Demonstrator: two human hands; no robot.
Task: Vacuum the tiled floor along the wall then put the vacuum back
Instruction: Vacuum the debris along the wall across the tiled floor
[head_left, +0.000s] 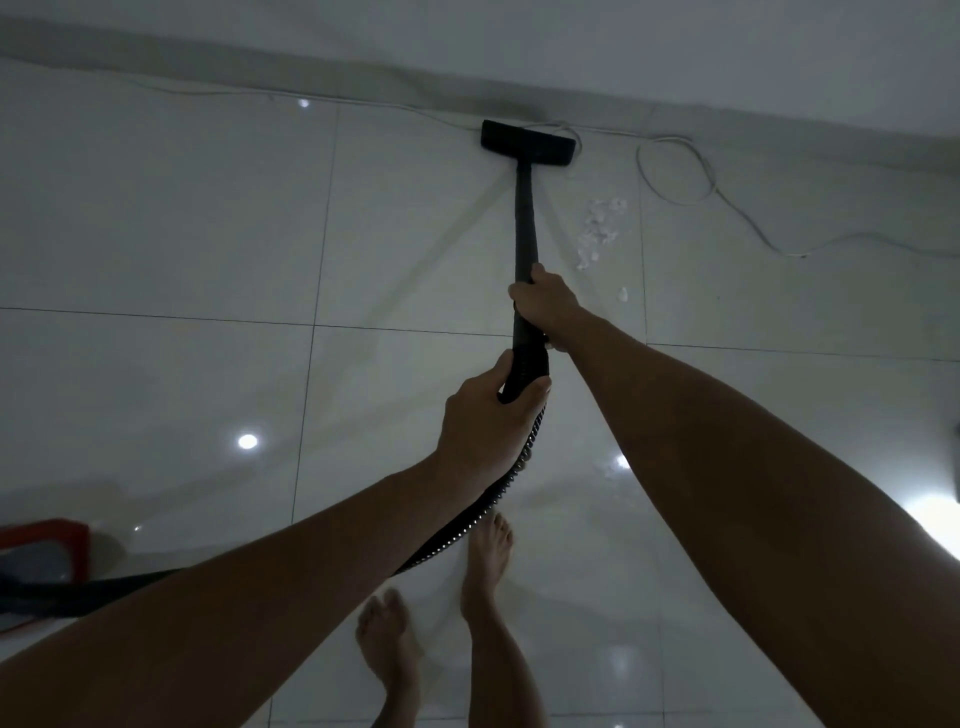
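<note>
A black vacuum wand (524, 218) runs from my hands to its flat floor head (529, 142), which sits on the white tiled floor (182, 234) right at the base of the wall (675, 57). My right hand (545, 299) grips the wand partway down. My left hand (483, 423) grips the curved handle end where the ribbed hose (467, 525) joins. The hose trails down to the left toward the red vacuum body (39, 551) at the left edge. White scraps of debris (597, 234) lie on the tile just right of the wand.
A thin white cable (675, 171) runs along the wall base, loops on the floor at the right and trails off toward the right edge. My bare feet (483, 561) stand on the tile below the hose. Ceiling lights reflect on the glossy floor.
</note>
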